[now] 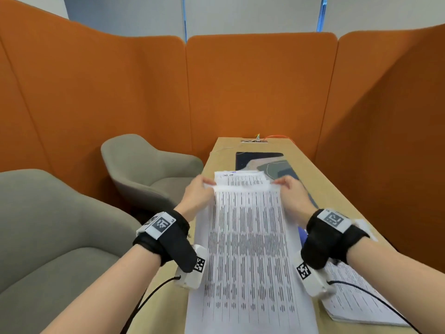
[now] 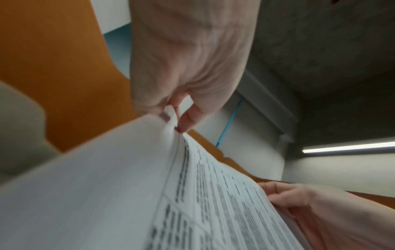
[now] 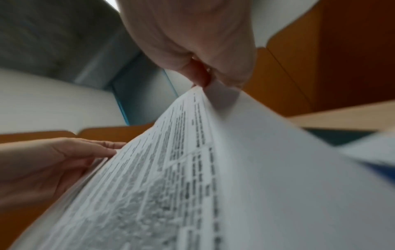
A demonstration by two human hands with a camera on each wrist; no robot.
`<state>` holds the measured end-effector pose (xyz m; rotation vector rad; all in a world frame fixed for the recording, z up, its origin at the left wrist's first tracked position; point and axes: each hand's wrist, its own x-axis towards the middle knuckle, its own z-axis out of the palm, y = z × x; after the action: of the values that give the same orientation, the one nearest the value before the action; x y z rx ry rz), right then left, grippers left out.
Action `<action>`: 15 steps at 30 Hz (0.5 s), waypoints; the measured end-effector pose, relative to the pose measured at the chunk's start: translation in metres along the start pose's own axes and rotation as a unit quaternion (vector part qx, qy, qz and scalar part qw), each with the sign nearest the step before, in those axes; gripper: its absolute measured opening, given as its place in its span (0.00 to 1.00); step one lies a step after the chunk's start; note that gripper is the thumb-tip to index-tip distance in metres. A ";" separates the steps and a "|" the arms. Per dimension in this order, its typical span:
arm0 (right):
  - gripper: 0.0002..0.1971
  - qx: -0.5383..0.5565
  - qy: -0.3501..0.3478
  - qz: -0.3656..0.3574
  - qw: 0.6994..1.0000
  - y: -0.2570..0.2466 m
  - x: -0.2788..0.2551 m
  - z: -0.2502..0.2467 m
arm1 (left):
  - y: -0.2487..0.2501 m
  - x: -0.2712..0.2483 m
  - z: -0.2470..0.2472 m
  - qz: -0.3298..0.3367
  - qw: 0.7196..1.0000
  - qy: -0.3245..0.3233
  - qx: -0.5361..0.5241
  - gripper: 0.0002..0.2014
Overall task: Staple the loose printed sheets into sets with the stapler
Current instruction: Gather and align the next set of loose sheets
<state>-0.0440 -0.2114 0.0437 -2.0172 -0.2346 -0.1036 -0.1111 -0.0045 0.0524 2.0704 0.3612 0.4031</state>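
Left hand (image 1: pixel 196 194): fingers curled, thumb and fingertips pinching the far left corner of the printed sheets (image 1: pixel 250 249). The left wrist view shows the thumb (image 2: pixel 192 116) pressed against the paper edge, the corner bunched slightly in the pinch.

Right hand (image 1: pixel 292 192): likewise curled, pinching the far right corner of the same sheets. In the right wrist view the fingertips (image 3: pixel 203 74) close on the top edge, which comes to a point under the grip.

Printed sheets: several white pages bearing rows and columns of dark print, held between the two hands by their far edge, the near end running back toward the person between the wrists. The wrist views show layered page edges along the sides. Whether the near end rests on the surface (image 1: pixel 320 179) cannot be told.

Second sheet (image 1: pixel 240 179): white, printed, just beyond both hands, lying on the surface past the held edge.

Stack of printed pages (image 1: pixel 356 295): beside and below the right wrist, flat on the surface.

Blue object (image 1: pixel 302 235): small, just inside the right wrist, mostly hidden by paper; identity unclear.

Dark patterned mat (image 1: pixel 262 162): beyond the hands, on the surface.

Grey armchairs (image 1: pixel 149 165): left of the left hand.
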 end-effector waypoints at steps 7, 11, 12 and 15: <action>0.16 -0.079 -0.040 0.117 0.989 0.054 -0.024 0.031 | -0.052 -0.007 0.039 -0.134 0.982 -0.134 -0.004 0.08; 0.12 -0.100 -0.051 0.147 0.983 0.064 -0.020 0.038 | -0.063 -0.004 0.040 -0.195 0.964 -0.160 -0.082 0.13; 0.11 -0.097 -0.049 0.153 0.982 0.066 -0.018 0.038 | -0.068 -0.003 0.038 -0.222 0.958 -0.150 -0.105 0.18; 0.10 -0.090 -0.048 0.165 0.981 0.069 -0.013 0.036 | -0.075 -0.002 0.029 -0.287 0.937 -0.124 -0.152 0.19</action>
<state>-0.0431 -0.2107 -0.0354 -2.2149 0.0537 0.1891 -0.1078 0.0094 -0.0270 1.5945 0.6777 -0.1504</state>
